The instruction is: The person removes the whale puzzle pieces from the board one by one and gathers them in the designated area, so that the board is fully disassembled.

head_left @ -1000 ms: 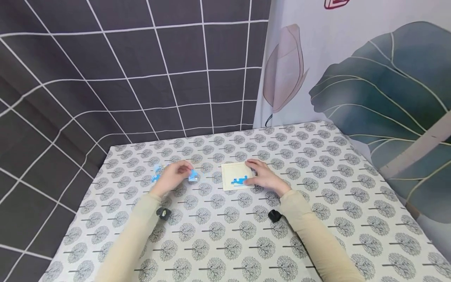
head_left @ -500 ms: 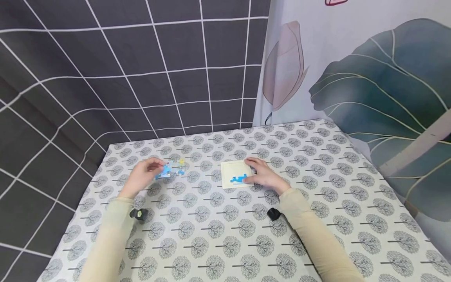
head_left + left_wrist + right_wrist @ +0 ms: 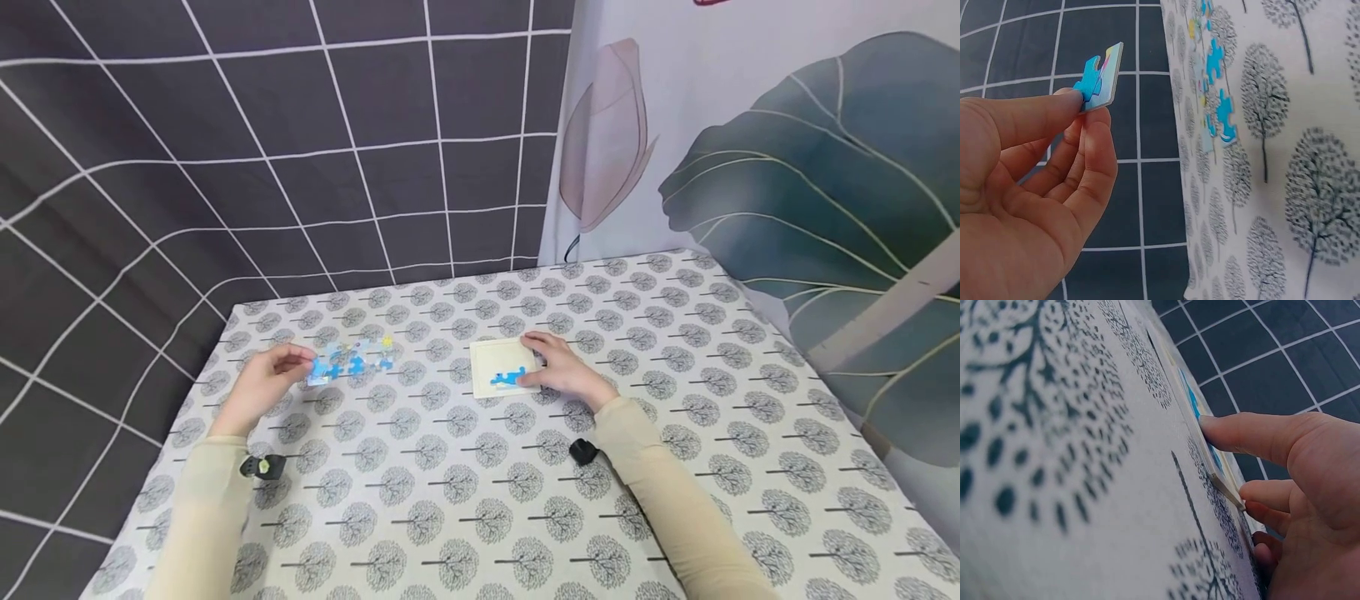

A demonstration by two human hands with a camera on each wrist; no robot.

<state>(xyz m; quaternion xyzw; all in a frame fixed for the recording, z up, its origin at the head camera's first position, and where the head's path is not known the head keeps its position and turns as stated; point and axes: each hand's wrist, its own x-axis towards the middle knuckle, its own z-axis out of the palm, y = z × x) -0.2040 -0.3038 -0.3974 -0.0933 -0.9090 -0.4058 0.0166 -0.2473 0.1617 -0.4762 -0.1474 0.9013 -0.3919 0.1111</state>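
Note:
My left hand (image 3: pixel 258 387) pinches a blue and white jigsaw piece (image 3: pixel 1101 81) between thumb and fingers. In the left wrist view this piece is tilted, with a touch of pink and yellow near its top. To the right stands a cream puzzle tray (image 3: pixel 486 357), flat on the table. My right hand (image 3: pixel 562 373) holds its right side, thumb over the front and fingers at the edge. Blue joined pieces (image 3: pixel 507 377) lie in the tray's front part, partly hidden by the thumb. The right wrist view shows the thumb touching the blue surface.
Several loose jigsaw pieces (image 3: pixel 357 364), mostly blue, lie on the left of the table beyond my left hand, one with a yellow shape (image 3: pixel 387 341). A tree-print cloth (image 3: pixel 450 500) covers the table. A dark gridded curtain (image 3: pixel 390 183) hangs behind it.
My left hand has moved left with a jigsaw piece in its fingers, from near the tray to the left end of the loose pieces. The right hand and tray have stayed in place.

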